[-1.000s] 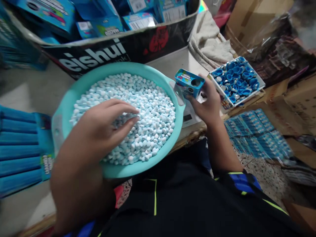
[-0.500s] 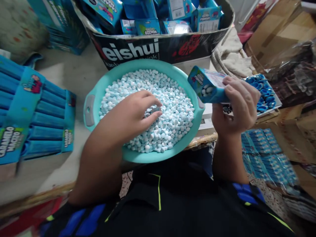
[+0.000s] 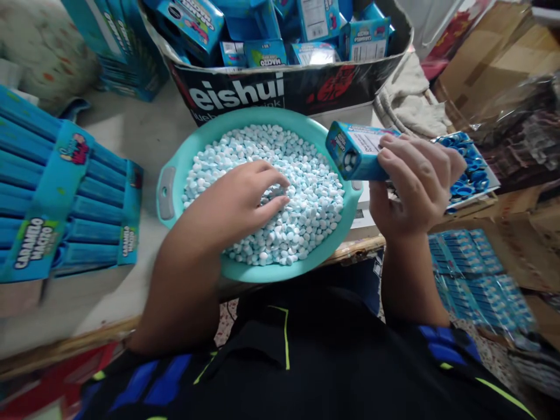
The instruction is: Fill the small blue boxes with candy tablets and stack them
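The right hand [image 3: 415, 184] is closed around a small Caramelo Macizo carton [image 3: 361, 151], thumb below and fingers over the labelled face; the carton juts out left of that grip, by the bowl's right edge, its end hole showing white candies; it looks light, of thin smooth card that would likely dent under a hard squeeze, so the flat broad sides, behind the hole, seem the best hold; left of this grip, the left hand [image 3: 245, 195] rests among pale blue-and-white candies [image 3: 301, 198] in the turquoise plastic bowl [image 3: 280, 273], thumb and fingertips narrowly parted; the candies seem hard, smooth and apt to roll.
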The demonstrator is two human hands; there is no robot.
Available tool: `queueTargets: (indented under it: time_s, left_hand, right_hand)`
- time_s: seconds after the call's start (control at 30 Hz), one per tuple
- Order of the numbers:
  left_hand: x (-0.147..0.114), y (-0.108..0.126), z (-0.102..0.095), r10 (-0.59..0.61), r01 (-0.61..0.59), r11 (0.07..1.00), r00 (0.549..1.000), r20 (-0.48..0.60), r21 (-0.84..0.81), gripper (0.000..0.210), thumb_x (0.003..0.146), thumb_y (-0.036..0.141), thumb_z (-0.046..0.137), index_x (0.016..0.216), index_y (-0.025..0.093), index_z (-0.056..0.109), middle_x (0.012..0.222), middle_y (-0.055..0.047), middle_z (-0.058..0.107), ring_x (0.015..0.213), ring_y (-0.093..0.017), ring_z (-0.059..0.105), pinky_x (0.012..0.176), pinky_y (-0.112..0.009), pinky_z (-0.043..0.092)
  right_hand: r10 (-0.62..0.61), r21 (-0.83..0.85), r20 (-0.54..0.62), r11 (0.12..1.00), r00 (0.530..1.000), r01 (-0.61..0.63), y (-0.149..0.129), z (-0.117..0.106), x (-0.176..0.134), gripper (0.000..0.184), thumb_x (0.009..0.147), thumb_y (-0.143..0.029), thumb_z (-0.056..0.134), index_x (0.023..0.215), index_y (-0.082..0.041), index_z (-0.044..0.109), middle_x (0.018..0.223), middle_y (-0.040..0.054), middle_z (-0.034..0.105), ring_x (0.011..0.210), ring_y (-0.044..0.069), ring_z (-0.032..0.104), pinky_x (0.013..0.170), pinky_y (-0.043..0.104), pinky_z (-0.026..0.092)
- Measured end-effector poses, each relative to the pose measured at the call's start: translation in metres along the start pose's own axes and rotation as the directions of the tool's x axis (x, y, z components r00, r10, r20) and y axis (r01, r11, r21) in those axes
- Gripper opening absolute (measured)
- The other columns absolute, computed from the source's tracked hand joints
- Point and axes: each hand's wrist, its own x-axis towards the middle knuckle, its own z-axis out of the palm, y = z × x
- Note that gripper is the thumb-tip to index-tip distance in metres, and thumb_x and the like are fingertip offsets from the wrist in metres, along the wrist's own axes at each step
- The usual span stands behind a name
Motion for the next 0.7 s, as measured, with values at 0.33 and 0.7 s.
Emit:
queueTargets:
  time_s: [0.33, 0.7]
  left_hand:
    - [0.001, 0.000, -0.001, 0.011, -0.011, 1.000, 1.000, 0.006, 0.009, 0.037, 0.101, 0.047, 0.050, 0.118, 0.022, 0.071, 0.128, -0.011, 0.070, 0.122, -0.031, 0.064, 0.111, -0.046, 0.049]
    - [0.001, 0.001, -0.001, 0.003, -0.003, 1.000, 1.000, 0.009, 0.003, 0.037, 0.101, 0.046, 0.050, 0.118, 0.021, 0.071, 0.129, -0.013, 0.069, 0.123, -0.031, 0.064, 0.110, -0.048, 0.049]
  right_hand:
    - [-0.127, -0.025, 0.055, 0.991, 0.990, 0.129, -0.007, -0.002, -0.001, 0.030, 0.103, -0.044, 0.059, 0.129, -0.041, 0.073, 0.128, -0.0009, 0.077, 0.128, 0.030, 0.069, 0.116, 0.063, 0.045]
    - [-0.151, 0.031, 0.043, 0.988, 0.988, 0.149, -0.015, -0.003, 0.004, 0.032, 0.102, -0.034, 0.060, 0.130, -0.041, 0.073, 0.130, -0.0003, 0.077, 0.131, 0.031, 0.068, 0.124, 0.066, 0.039]
